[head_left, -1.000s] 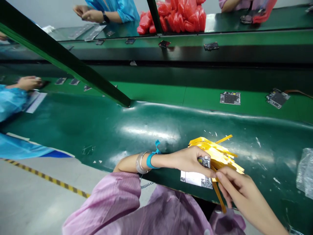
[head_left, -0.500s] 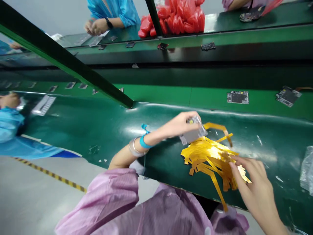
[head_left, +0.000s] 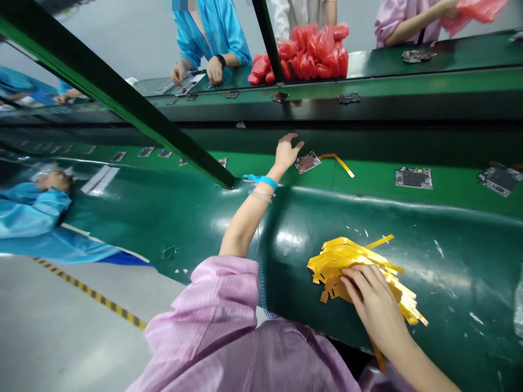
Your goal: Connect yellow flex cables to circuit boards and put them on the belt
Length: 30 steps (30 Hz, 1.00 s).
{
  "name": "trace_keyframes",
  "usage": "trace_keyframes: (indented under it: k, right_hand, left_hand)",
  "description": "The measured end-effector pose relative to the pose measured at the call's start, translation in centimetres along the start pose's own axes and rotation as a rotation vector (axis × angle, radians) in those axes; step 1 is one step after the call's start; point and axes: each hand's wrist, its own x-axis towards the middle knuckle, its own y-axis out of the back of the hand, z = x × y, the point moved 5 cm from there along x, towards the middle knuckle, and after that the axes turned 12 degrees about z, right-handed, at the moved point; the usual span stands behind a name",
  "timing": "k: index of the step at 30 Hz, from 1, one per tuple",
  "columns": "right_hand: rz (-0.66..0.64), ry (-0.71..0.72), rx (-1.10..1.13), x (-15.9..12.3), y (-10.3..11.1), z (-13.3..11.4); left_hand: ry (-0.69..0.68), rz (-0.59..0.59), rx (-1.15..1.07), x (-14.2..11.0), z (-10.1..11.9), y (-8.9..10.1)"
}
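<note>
My left hand (head_left: 287, 151) is stretched over the green conveyor, fingers spread and holding nothing. Just right of its fingertips lies a circuit board (head_left: 308, 162) with an orange flex cable (head_left: 341, 162) trailing to the right. A blue strap (head_left: 268, 182) circles my left wrist. On the bench in front of me sits a pile of yellow flex cables (head_left: 339, 253). My right hand (head_left: 376, 305) rests at the pile's near side, thumb and fingers pinched together on a flex cable; the palm covers part of the pile. One orange strip hangs below that hand at the bench edge.
More circuit boards (head_left: 413, 178) lie along the conveyor (head_left: 368, 169). A slanted green post (head_left: 163, 136) stands left of my left arm. Across the line are co-workers and a heap of red pouches (head_left: 314, 54). A co-worker's blue sleeve (head_left: 32, 209) is at the left. Clear plastic (head_left: 518, 305) lies far right.
My left hand has moved forward from above the bench to the conveyor and let go of the circuit board, which now lies there. My right hand has shifted left onto the cable pile.
</note>
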Motion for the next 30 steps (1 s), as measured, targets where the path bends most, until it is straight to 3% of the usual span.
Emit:
trace_keyframes:
  k: [4, 8, 12, 20, 25, 30]
  right_hand:
    - [-0.072, 0.064, 0.032, 1.8, -1.3, -0.5]
    - [-0.19, 0.081, 0.013, 2.9, -2.9, -0.8]
    - [-0.207, 0.086, -0.003, 3.7, -3.1, -1.0]
    - [-0.179, 0.103, 0.044, 4.5, -1.1, -0.2]
    - [-0.065, -0.011, 0.161, 4.1, 1.5, 1.3]
    - [-0.031, -0.385, 0.487, 4.1, 4.2, 4.0]
  left_hand:
    - [-0.009, 0.144, 0.069, -3.2, -1.9, 1.0]
    - [-0.098, 0.224, 0.116, -6.2, -1.6, 1.6]
    - [-0.225, 0.172, 0.186, -7.0, -0.2, 1.4]
    - [-0.204, 0.131, 0.228, -6.8, 0.2, 1.5]
    - [-0.224, 0.119, 0.236, -6.8, 0.2, 1.3]
    - [-0.216, 0.136, 0.23, -6.8, 0.1, 1.5]
